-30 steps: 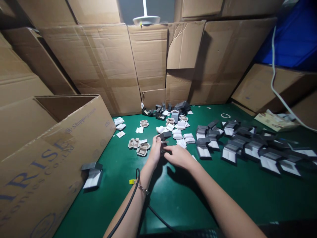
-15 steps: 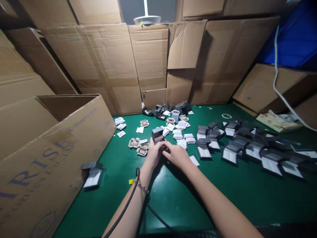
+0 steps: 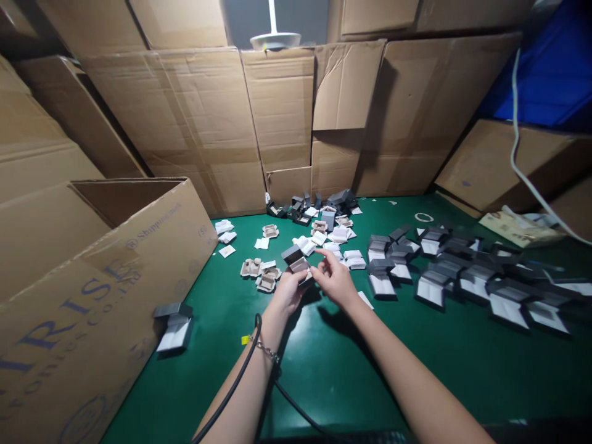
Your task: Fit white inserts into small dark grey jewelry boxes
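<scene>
My left hand (image 3: 287, 290) is closed round a small dark grey hinged box (image 3: 296, 259), its lid tipped open over a pale lining, held just above the green table (image 3: 324, 364). My right hand (image 3: 335, 280) hovers right beside the box with its fingers loosely spread and nothing in them. White inserts (image 3: 340, 235) and beige pads (image 3: 259, 275) lie scattered just beyond both hands. A black cable (image 3: 240, 376) runs along my left wrist.
Rows of open grey boxes (image 3: 467, 271) cover the table's right side. One open box (image 3: 173, 324) lies alone at the left next to a large open carton (image 3: 92, 290). Cardboard sheets (image 3: 277, 117) wall the back. A pile of dark boxes (image 3: 324, 206) sits at the far edge.
The box rose from under both hands and turned, its lid now tipped open. My right hand has come off it and spread its fingers; my left hand keeps its hold.
</scene>
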A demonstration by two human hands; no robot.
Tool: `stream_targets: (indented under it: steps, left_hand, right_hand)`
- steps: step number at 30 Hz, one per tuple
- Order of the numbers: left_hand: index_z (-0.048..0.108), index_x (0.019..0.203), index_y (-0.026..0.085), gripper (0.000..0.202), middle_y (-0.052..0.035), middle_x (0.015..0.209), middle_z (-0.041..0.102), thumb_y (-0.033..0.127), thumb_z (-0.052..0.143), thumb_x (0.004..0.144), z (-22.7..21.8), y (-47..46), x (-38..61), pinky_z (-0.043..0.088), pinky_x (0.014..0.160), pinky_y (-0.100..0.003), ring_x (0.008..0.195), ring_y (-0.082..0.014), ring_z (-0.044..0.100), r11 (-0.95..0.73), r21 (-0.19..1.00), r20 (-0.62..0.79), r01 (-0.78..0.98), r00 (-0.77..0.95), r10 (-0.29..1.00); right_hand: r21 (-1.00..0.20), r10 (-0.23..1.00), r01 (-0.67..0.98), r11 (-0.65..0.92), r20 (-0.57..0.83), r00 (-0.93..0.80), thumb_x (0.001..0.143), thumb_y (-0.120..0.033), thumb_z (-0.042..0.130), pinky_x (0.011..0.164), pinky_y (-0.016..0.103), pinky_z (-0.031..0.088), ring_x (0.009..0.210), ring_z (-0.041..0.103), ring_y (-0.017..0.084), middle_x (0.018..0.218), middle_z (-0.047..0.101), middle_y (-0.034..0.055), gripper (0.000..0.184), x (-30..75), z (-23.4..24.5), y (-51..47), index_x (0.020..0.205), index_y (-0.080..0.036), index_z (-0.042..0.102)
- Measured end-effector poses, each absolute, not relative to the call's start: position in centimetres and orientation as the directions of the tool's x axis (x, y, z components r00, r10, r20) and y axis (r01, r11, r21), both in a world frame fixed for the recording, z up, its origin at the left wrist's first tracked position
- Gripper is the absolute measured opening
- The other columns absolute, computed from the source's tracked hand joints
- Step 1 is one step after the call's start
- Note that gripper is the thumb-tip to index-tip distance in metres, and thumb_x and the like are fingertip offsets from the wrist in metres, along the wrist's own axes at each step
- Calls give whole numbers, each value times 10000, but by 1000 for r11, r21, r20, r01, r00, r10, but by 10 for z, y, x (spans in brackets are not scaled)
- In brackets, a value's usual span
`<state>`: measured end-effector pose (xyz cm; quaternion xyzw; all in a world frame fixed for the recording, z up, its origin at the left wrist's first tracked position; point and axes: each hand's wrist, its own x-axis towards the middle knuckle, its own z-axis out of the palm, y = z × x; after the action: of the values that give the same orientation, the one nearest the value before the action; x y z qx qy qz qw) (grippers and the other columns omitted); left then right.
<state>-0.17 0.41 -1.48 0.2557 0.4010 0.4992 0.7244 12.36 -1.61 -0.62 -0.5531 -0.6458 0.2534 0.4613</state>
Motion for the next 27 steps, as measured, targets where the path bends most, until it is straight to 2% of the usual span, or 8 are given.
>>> stream_targets:
  steps: [3, 6, 11, 14, 17, 24, 27]
  left_hand:
    - [644, 870, 129, 325, -52, 777, 699, 31, 632, 560, -13, 0, 1, 508, 665, -250, 706, -151, 646, 364, 783, -320, -504, 174, 931]
    - [628, 891, 136, 383, -48, 743, 695, 26, 579, 528, -12, -3, 3, 499, 625, -256, 663, -153, 639, 383, 793, -336, -473, 184, 924]
    - [639, 877, 134, 388, -62, 795, 702, 53, 556, 507, -12, -6, 6, 497, 645, -270, 693, -168, 639, 348, 846, -282, -405, 213, 935]
    - [650, 890, 131, 401, -81, 849, 713, 59, 541, 510, -14, -6, 8, 505, 713, -299, 756, -192, 652, 292, 886, -234, -361, 196, 952]
    - [658, 881, 125, 383, -93, 890, 716, 65, 546, 519, -16, -5, 8, 501, 791, -318, 828, -211, 658, 256, 898, -200, -359, 184, 962]
    - [642, 947, 121, 427, -88, 893, 700, 68, 539, 536, -26, 0, 6, 492, 721, -291, 750, -177, 629, 228, 936, -188, -269, 165, 968]
    - [647, 920, 110, 391, -85, 871, 694, 60, 543, 546, -28, 0, 6, 481, 711, -273, 748, -171, 612, 164, 970, -141, -177, 138, 980]
  right_hand:
    - [-845, 930, 446, 296, 361, 67, 689, -359, 618, 790, 350, 483, 943, 587, 221, 1107, 612, 98, 565, 122, -11, -11, 1218, -181, 526]
    - [-912, 956, 326, 248, 285, 70, 661, -309, 641, 901, 394, 466, 1135, 538, 253, 1232, 577, 99, 582, 119, -15, -8, 1224, -216, 528]
    - [-987, 989, 65, 149, 150, 15, 642, -268, 631, 892, 369, 492, 1066, 606, 229, 1173, 623, 98, 558, 115, -21, -2, 1186, -197, 532]
    - [-995, 995, -31, 92, 93, -32, 623, -235, 622, 861, 356, 507, 980, 641, 211, 1111, 656, 88, 488, 115, -20, 0, 1105, -189, 554]
    - [-993, 997, -102, 54, 59, -42, 598, -197, 624, 867, 350, 504, 977, 644, 207, 1029, 686, 72, 427, 115, -19, 1, 1022, -191, 572]
    - [-995, 999, -90, 38, 36, 28, 584, -227, 663, 806, 330, 503, 857, 657, 190, 905, 699, 42, 377, 111, -25, 1, 949, -191, 578]
    - [-997, 995, -48, 63, 59, 80, 616, -268, 644, 739, 305, 499, 807, 646, 185, 839, 691, 23, 286, 110, -24, -2, 884, -195, 577]
